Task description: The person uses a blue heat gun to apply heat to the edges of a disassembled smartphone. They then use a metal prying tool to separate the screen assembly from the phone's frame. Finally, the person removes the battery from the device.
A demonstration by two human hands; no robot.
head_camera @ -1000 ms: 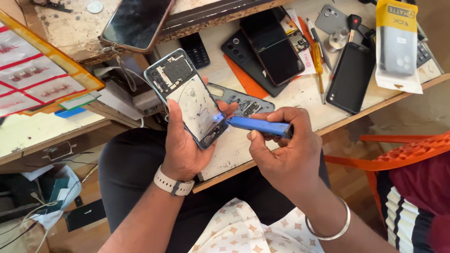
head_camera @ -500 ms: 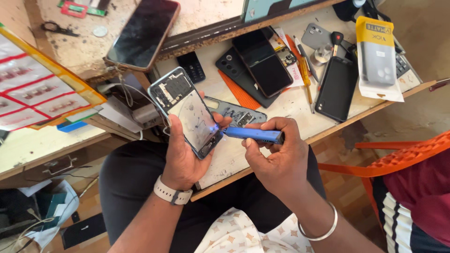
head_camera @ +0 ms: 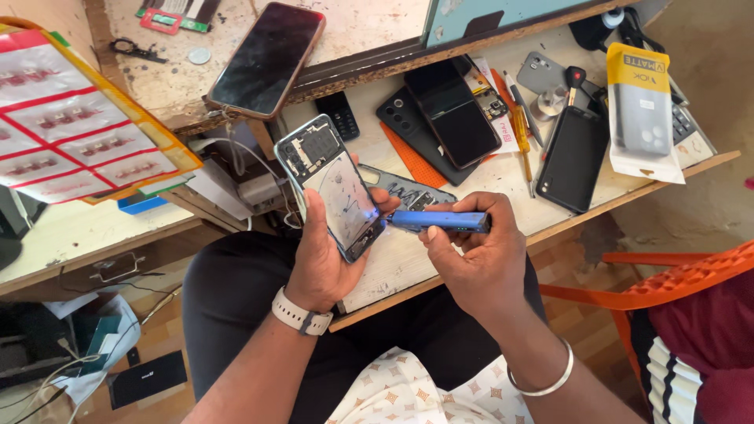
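The left hand (head_camera: 326,259) has its fingers wrapped tightly around an opened phone (head_camera: 334,187), gripping it by its long edges with the thumb lying along the near edge; the phone tilts upward, its back cover off and its inner boards and a pale shield plate showing. A watch with a pale strap (head_camera: 301,316) sits on that wrist.

Just right of those fingers, the right hand (head_camera: 479,263) closes its fingers around a blue electric screwdriver (head_camera: 440,221), held level. Its tip touches the lower right part of the opened phone, beside the left thumb. A silver bangle (head_camera: 542,381) circles the right wrist.

Directly behind both sets of fingers, on the worktop (head_camera: 408,263), lies a grey phone frame part (head_camera: 404,188). Further beyond the right fingers rest a black phone (head_camera: 574,158) lying face up, a yellow-handled screwdriver (head_camera: 521,132), and a dark phone back (head_camera: 408,126) on an orange mat with another black phone (head_camera: 455,114) laid across it. Far to the right of the fingers sits a packaged phone case (head_camera: 642,110) with a yellow top.

Beyond the left fingers, on a raised shelf, a red-edged phone (head_camera: 267,59) lies face up. Far left of them is a sheet of red-bordered packets (head_camera: 75,126).
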